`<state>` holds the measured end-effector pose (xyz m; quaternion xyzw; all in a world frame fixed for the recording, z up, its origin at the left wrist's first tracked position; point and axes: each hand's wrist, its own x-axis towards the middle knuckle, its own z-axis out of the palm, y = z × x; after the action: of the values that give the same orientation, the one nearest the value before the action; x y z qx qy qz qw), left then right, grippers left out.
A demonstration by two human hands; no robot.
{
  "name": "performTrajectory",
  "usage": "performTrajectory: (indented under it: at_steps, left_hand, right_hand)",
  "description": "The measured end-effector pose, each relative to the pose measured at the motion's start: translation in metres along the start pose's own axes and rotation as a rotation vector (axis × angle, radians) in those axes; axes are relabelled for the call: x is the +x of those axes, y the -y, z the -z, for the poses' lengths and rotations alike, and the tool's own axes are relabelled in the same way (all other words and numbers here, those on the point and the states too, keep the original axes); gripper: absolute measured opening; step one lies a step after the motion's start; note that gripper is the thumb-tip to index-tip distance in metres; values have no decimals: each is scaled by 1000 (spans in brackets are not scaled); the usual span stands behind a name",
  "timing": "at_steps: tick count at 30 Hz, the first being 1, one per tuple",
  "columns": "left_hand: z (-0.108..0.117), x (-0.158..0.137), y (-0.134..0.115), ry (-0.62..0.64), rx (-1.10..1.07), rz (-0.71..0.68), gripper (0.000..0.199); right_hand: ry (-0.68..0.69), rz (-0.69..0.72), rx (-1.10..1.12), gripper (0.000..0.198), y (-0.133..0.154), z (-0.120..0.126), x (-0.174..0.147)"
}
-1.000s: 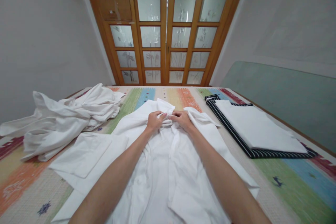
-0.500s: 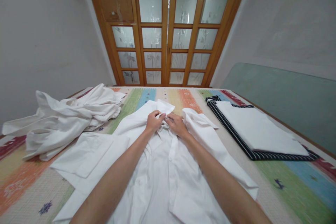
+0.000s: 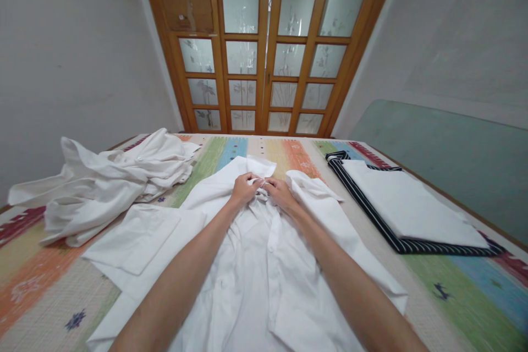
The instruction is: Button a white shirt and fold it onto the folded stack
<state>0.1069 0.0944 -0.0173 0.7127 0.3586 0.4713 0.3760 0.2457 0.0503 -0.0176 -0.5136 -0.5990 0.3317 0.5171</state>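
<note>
A white button-up shirt (image 3: 251,280) lies spread in front of me, its collar end away from me and its sleeves out to both sides. At the collar, my left hand (image 3: 246,188) pinches the fabric between thumb and fingers. Right beside it, my right hand (image 3: 278,191) grips the same part of the shirt, the fingertips of both hands nearly touching. Between them the cloth is bunched, and whatever small part the fingertips hold is hidden. Down the shirt's middle runs the button placket (image 3: 272,264).
A crumpled heap of white clothing (image 3: 111,181) lies at the left. Folded white and black-striped garments (image 3: 412,206) are stacked at the right. Underneath is a colourful striped cover (image 3: 457,291). A pale green board (image 3: 445,148) stands along the right wall; wooden glazed doors (image 3: 266,55) close off the back.
Both hands stay at the collar, with only slight finger movement against the fabric. The whole view has shifted slightly. The garments around have kept their places.
</note>
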Motion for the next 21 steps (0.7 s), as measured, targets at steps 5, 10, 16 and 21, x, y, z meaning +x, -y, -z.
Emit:
performTrajectory:
  at_steps: [5,10,16,21]
  left_hand:
    - [-1,-2,-2,-14,111,-23,19]
    - [-2,-4,-5,-29,184,-34,18]
    - [-2,-5,-7,-17,244,-16,21]
    - [-1,-5,-10,25,193,-52,21]
  right_hand:
    - [45,61,-60,22,1,0,-2]
    - [58,47,-156,21,-3,0,-2]
    - [106,-19,-231,22,-6,1,4]
    - [134,-42,-246,21,-10,4,10]
